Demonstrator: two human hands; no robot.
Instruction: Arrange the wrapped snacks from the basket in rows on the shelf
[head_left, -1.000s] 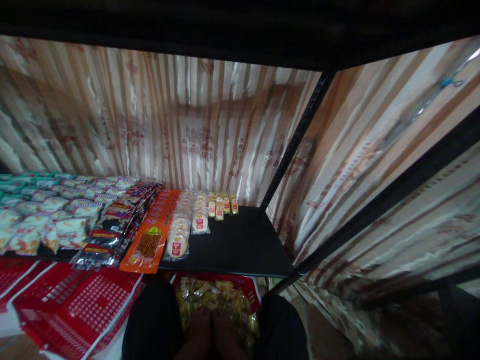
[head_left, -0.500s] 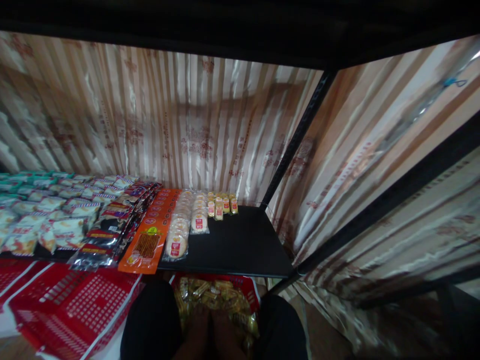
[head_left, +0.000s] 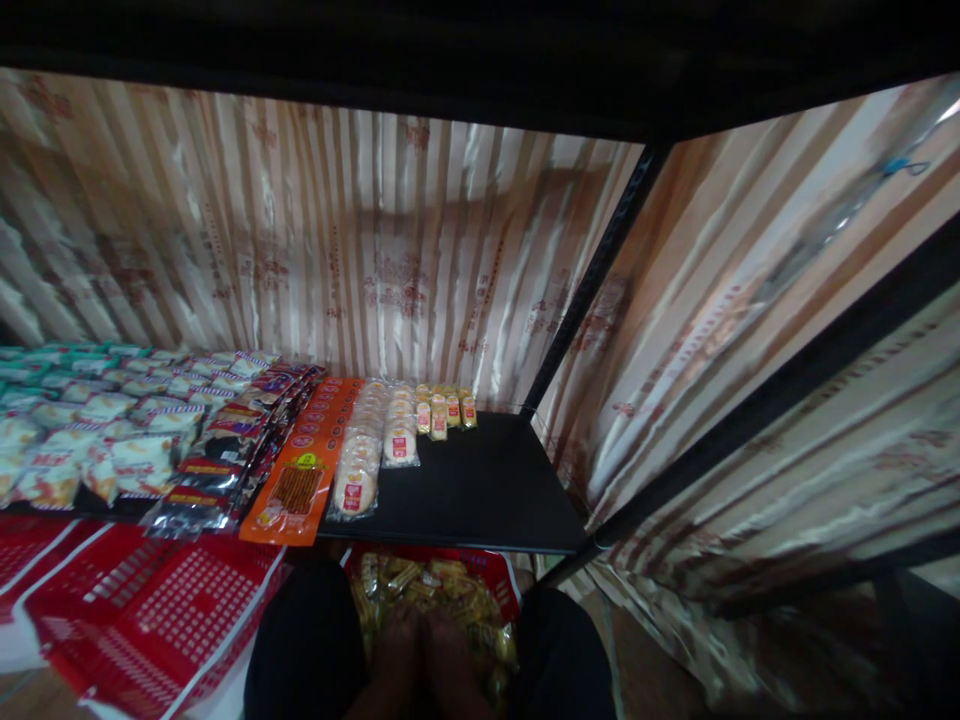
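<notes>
Between my knees stands a red basket (head_left: 506, 575) filled with small gold-wrapped snack packets (head_left: 405, 572). My left hand (head_left: 399, 635) and my right hand (head_left: 444, 640) are side by side over these packets, low in the basket. Deep shadow covers both hands, and their fingers cannot be made out, so any packet in them is hidden. On the black shelf (head_left: 469, 490) above, a short group of similar gold packets (head_left: 442, 410) stands at the back. Beside it run two rows of clear-wrapped round white crackers (head_left: 356, 470).
Left along the shelf lie an orange snack bag (head_left: 296, 480), dark red packs (head_left: 217, 455) and many white packs (head_left: 135, 450). Red baskets (head_left: 150, 600) sit below left. A black shelf post (head_left: 600, 265) rises at the corner, with another shelf overhead. Striped curtain (head_left: 420, 230) hangs behind.
The view has shifted very slightly. Both hands stay among the gold packets in the basket, with only a small movement. The goods on the shelf are unchanged.
</notes>
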